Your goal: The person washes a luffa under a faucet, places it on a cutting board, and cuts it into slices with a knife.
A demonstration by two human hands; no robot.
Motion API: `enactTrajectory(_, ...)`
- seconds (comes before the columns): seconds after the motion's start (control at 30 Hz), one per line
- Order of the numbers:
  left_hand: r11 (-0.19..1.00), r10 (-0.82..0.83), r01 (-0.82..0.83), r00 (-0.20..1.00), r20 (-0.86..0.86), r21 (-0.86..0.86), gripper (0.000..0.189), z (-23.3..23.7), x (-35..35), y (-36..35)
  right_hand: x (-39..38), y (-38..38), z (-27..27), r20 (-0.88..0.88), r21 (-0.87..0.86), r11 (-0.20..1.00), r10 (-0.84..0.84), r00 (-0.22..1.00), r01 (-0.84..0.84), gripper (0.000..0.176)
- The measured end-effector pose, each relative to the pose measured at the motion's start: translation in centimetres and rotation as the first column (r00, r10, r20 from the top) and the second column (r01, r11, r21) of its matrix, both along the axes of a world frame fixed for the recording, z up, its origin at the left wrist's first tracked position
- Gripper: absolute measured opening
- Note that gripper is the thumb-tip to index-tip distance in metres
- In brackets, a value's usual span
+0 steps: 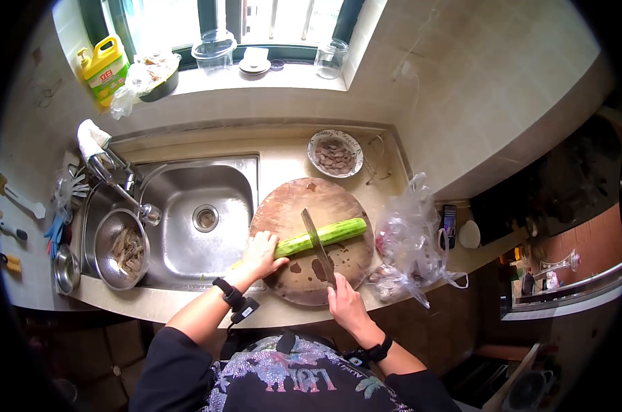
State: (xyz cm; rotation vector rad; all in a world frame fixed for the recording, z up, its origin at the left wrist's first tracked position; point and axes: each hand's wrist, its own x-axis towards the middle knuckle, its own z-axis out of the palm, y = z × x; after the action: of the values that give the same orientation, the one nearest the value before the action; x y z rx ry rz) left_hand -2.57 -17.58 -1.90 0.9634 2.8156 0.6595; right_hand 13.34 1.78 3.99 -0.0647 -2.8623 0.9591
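A long light-green gourd (pixel 345 231) with darker green streaks lies across the round wooden cutting board (pixel 311 288). My left hand (pixel 259 254) is closed over the gourd near its left end, pressing it to the board. In my right hand (pixel 347 302) is the handle of a kitchen knife (pixel 315 237). The blade crosses the gourd near its middle, its tip pointing away from me. Whether the edge has entered the gourd cannot be made out. My fingers hide most of the knife's handle.
Left of the board is a steel sink (pixel 180 185) with a faucet (pixel 129 196) and a colander (pixel 122 250) of shrimp-like pieces. A bowl (pixel 335 152) of greyish pieces stands behind the board. Plastic bags (pixel 410 240) and a phone (pixel 448 225) lie to the right.
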Motion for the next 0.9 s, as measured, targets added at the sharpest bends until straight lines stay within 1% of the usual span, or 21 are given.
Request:
enactTrajectory(0.03,1.0,-0.007,0.007,1.0,-0.014,0.027,0.051,-0.2,0.2,-0.7,-0.1,-0.2,-0.3,0.001,-0.003,1.0,0.007,1.0,-0.007,0.036)
enactTrajectory(0.07,0.998,-0.013,0.014,1.0,-0.029,0.055,0.05,-0.3,0.3,-1.3,-0.2,-0.3,-0.6,0.001,0.036,0.999,0.015,1.0,-0.015,0.036)
enactTrajectory(0.1,0.998,-0.005,0.007,1.0,-0.029,0.055,0.05,-0.5,0.4,-1.7,-0.3,-0.3,-0.8,0.001,0.077,0.997,0.022,1.0,-0.022,0.036)
enactTrajectory(0.23,1.0,-0.017,0.018,0.999,-0.04,0.026,0.047,-1.0,0.7,-2.5,-0.6,-0.5,-1.5,0.059,0.126,0.991,0.035,0.998,-0.042,0.036)
enactTrajectory(0.33,0.999,-0.026,0.027,1.0,-0.006,0.03,0.046,-0.7,0.5,-2.4,-0.7,-0.6,-1.5,0.057,0.137,0.99,0.028,0.998,-0.036,0.037)
enactTrajectory(0.4,0.999,-0.032,0.03,0.995,0.09,0.022,0.045,-0.3,0.3,-2.5,-0.7,-0.6,-1.5,0.061,0.136,0.99,0.015,0.998,-0.023,0.037)
enactTrajectory(0.43,0.999,-0.028,0.025,0.996,0.088,0.025,0.045,0.0,0.1,-2.8,-0.8,-0.6,-1.4,0.06,0.139,0.99,0.019,0.998,-0.028,0.037)
enactTrajectory(0.5,0.991,-0.106,0.09,0.98,0.169,0.102,0.045,0.6,-0.3,-3.8,-0.8,-0.7,-0.9,0.092,0.11,0.994,0.004,0.996,-0.014,0.037)
enactTrajectory(0.53,0.99,-0.11,0.094,0.98,0.166,0.101,0.045,0.7,-0.4,-4.3,-0.9,-0.8,-0.7,0.088,0.11,0.994,0.0,0.996,-0.01,0.037)
enactTrajectory(0.6,0.996,-0.043,0.021,0.961,0.273,0.085,0.045,0.6,0.0,-5.5,-0.9,-0.8,-0.2,0.117,0.049,0.999,-0.01,0.993,0.004,0.035)
enactTrajectory(0.63,0.991,-0.022,-0.018,0.955,0.295,0.133,0.044,0.8,0.4,-6.7,-0.8,-0.9,0.0,0.115,0.05,0.999,-0.013,0.993,0.008,0.035)
enactTrajectory(0.67,0.991,-0.022,-0.018,0.955,0.295,0.133,0.044,0.3,0.7,-7.4,-0.6,-0.9,0.2,0.12,0.017,1.0,-0.003,0.993,0.001,0.035)
enactTrajectory(0.73,0.98,0.046,-0.114,0.927,0.373,0.164,0.042,-0.7,1.1,-8.5,-0.4,-1.2,0.5,0.126,-0.016,1.0,0.009,0.992,-0.007,0.035)
enactTrajectory(0.77,0.971,0.051,-0.134,0.926,0.373,0.199,0.038,-1.1,1.4,-9.0,-0.3,-1.4,0.6,0.099,-0.03,0.999,0.028,0.995,-0.025,0.035)
enactTrajectory(0.8,0.971,0.051,-0.134,0.926,0.373,0.199,0.038,-1.1,1.6,-9.0,-0.2,-1.6,0.6,0.073,-0.045,0.998,0.046,0.996,-0.043,0.035)
enactTrajectory(0.87,0.957,0.092,-0.19,0.914,0.394,0.218,0.035,-0.8,1.9,-9.3,-0.3,-2.3,0.4,0.082,-0.047,0.997,0.058,0.995,-0.054,0.035)
enactTrajectory(0.9,0.957,0.092,-0.19,0.914,0.394,0.217,0.035,-0.9,2.1,-9.2,-0.3,-2.4,0.4,0.095,-0.051,0.997,0.062,0.994,-0.057,0.035)
